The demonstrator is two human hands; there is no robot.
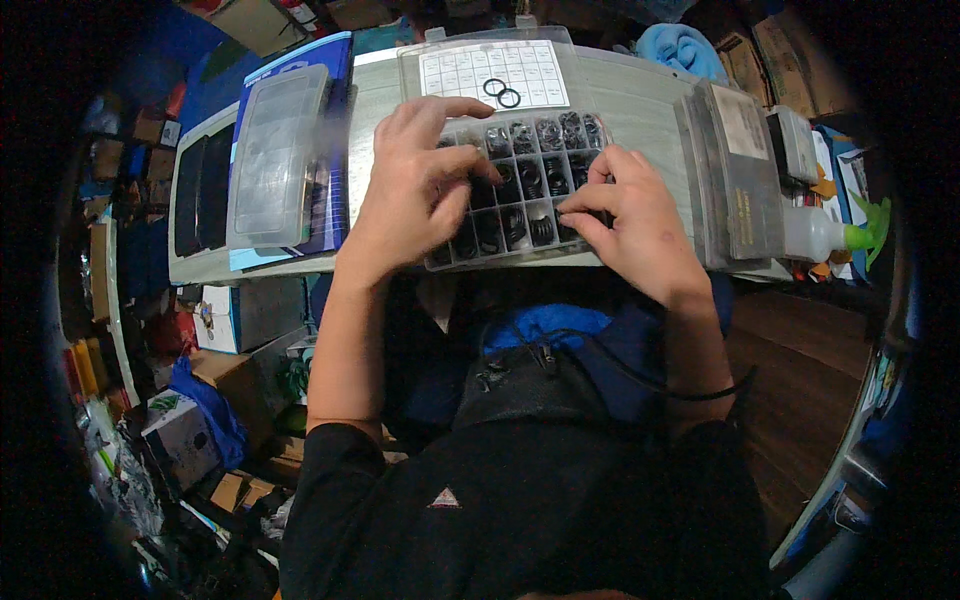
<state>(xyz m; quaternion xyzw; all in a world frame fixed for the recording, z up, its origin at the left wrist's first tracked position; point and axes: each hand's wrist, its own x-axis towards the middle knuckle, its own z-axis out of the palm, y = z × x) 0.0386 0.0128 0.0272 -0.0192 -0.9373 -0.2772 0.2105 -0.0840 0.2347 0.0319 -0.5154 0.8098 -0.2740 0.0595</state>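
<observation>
Pale tabletop (645, 130) leaves room beside the O-ring organizer (512, 256) near its front edge. Over it, left hand (412, 190), half-spread, looks empty; right hand (638, 212) pinches, contents unclear.

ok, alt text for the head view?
A left hand and right hand are over a clear compartment box of black O-rings, the right at its near right corner. Two loose rings overlap on the open lid's printed chart.

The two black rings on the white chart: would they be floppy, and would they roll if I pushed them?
The black rings are thin, so they're probably light and perhaps bendy. They lie flat on the white chart, so a push would likely slide them, not roll them.
</observation>
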